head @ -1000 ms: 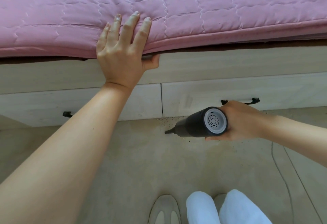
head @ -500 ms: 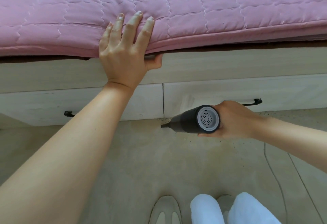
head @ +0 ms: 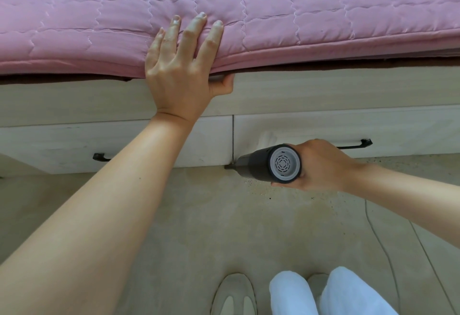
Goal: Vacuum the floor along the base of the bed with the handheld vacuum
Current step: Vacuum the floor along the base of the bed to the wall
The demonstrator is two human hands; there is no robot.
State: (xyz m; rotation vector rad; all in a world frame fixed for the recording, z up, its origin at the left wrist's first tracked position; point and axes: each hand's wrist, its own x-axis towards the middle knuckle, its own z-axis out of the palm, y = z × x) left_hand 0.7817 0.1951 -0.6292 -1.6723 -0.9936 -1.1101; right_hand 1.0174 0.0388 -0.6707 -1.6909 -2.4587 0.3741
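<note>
The right hand (head: 321,165) gripped the dark handheld vacuum (head: 270,164), whose narrow nozzle touched the floor (head: 199,227) at the base of the bed (head: 323,90), just below the seam between two drawers. The left hand (head: 184,65) lay spread on the pink quilted mattress pad (head: 298,16), fingers straight on top and thumb tucked beneath its edge. Dark specks dotted the floor near the vacuum.

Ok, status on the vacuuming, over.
Left hand flat on pink mattress pad. Right hand grips handheld vacuum, nozzle at drawer base. Crumbs nearby.
</note>
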